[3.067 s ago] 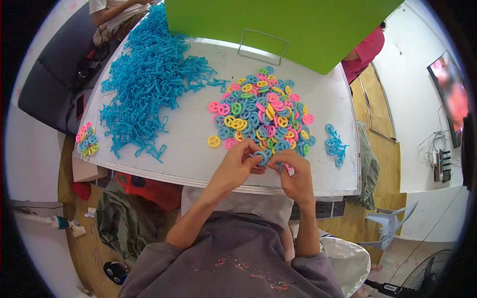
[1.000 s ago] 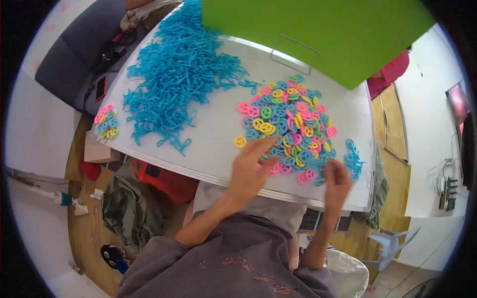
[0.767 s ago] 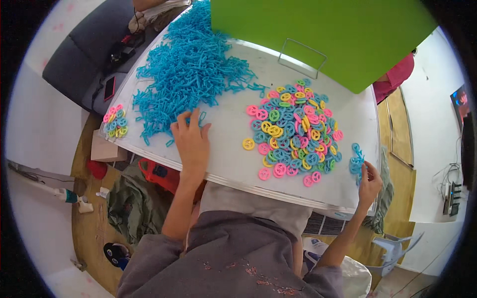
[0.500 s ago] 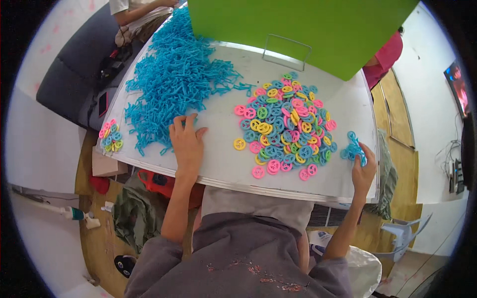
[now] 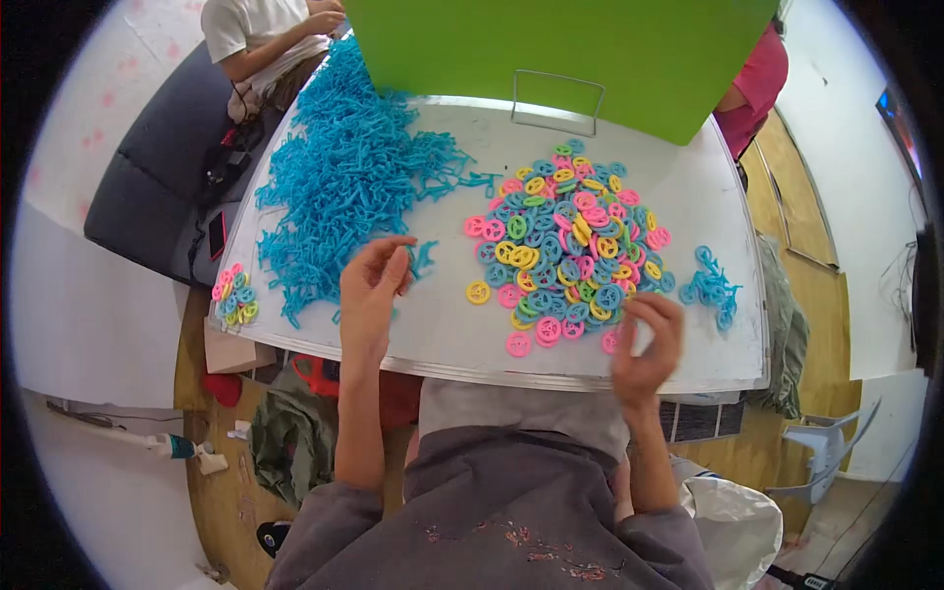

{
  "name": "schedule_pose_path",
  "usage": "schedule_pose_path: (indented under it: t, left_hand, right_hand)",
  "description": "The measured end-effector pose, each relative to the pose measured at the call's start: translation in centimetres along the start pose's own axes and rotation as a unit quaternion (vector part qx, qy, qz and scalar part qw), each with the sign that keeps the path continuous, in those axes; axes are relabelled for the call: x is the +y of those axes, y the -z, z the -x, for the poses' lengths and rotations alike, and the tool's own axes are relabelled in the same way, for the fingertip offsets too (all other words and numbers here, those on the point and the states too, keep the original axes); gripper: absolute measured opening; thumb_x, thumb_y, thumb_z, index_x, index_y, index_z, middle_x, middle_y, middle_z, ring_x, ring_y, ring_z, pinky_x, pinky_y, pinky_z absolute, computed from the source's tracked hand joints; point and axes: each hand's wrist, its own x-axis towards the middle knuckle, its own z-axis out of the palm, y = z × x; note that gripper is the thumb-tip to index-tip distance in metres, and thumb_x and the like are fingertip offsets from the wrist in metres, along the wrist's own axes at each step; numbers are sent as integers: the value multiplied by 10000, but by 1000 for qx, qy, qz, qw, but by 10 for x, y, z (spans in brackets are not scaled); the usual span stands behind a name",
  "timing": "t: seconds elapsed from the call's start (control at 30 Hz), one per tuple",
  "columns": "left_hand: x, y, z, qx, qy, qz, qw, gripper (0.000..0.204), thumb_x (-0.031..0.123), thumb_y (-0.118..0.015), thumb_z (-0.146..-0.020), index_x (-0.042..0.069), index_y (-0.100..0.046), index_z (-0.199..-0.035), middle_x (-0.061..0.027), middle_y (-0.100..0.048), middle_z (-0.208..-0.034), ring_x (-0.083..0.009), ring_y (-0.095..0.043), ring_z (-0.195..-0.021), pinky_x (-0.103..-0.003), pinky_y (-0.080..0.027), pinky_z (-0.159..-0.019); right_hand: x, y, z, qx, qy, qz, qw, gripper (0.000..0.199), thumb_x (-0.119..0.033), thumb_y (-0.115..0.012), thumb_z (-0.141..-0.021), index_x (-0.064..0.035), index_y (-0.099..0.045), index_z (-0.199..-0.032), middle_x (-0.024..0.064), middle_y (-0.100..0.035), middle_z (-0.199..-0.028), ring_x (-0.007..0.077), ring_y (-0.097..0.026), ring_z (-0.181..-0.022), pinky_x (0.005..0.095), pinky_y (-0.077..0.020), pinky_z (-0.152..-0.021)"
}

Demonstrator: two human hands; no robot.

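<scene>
My left hand [image 5: 368, 300] hovers over the table beside the pile of small blue plastic pieces [image 5: 339, 177], fingers curled together. At its fingertips is a blue plastic piece [image 5: 423, 258], apparently pinched; the contact is partly hidden. My right hand [image 5: 649, 349] is at the near right edge of a heap of small spoked wheels [image 5: 551, 246] in pink, yellow, blue and green. Its thumb and forefinger are apart, close to a pink wheel [image 5: 611, 341], with nothing visible between them. Right of the heap lies a small cluster of blue pieces [image 5: 710, 288].
A green board [image 5: 551, 59] with a wire stand [image 5: 557, 103] rises at the table's far side. A small group of coloured wheels [image 5: 234, 295] lies at the left edge. One person [image 5: 265, 39] sits far left; another person's red sleeve [image 5: 755, 84] shows far right.
My right hand has let go of the blue cluster at the right and moved left to the wheels. The left hand has drawn back from the blue pile, with blue bits at its fingertips.
</scene>
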Motion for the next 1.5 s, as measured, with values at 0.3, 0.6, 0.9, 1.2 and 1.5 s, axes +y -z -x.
schedule_pose_path:
  t: [0.3, 0.6, 0.9, 1.2, 1.5]
  left_hand:
    - [-10, -68, 56, -201, 238, 350, 884, 298, 257, -560, -928, 74, -508, -1158, 12, -591, -960, -77, -570, -820, -235, -487, -732]
    - [-35, -103, 77, -154, 213, 295, 919, 231, 168, -594, -914, 36, -578, -1102, -14, -623, -987, -98, -595, -834, -226, -456, -653]
    - [-37, -85, 18, 58, -207, -296, 931, 282, 67, -674, -800, 33, -600, -1070, -49, -608, -872, -137, -563, -736, -245, -429, -619]
    - [-16, -87, 30, -21, -81, -161, 983, 215, 15, -655, -795, 13, -615, -1006, -62, -631, -865, -143, -592, -724, -261, -454, -612]
    - [-14, -101, 59, -100, 92, 128, 983, 168, 41, -607, -872, -26, -586, -1024, -77, -625, -949, -151, -625, -861, -291, -547, -746]
  right_hand:
    - [-36, -39, 4, -188, 62, -178, 964, 433, 42, -741, -660, -69, -626, -1063, 106, -603, -1025, 264, -588, -933, 345, -478, -797]
    - [-21, -31, 31, -103, -262, -296, 913, 302, 37, -685, -771, 2, -604, -1059, 46, -630, -895, 126, -602, -819, 253, -494, -739]
    - [-12, -21, 27, -111, -420, -386, 814, 310, -20, -684, -814, 10, -587, -1108, 24, -615, -926, 71, -565, -824, 212, -463, -740]
    - [-10, -24, 13, -118, -395, -389, 824, 316, 10, -670, -811, 20, -588, -1116, 56, -625, -1019, 116, -600, -905, 243, -496, -781]
    - [-17, -23, 12, -136, -316, -351, 871, 337, 82, -610, -812, 29, -578, -1143, 108, -649, -993, 161, -640, -902, 275, -537, -793]
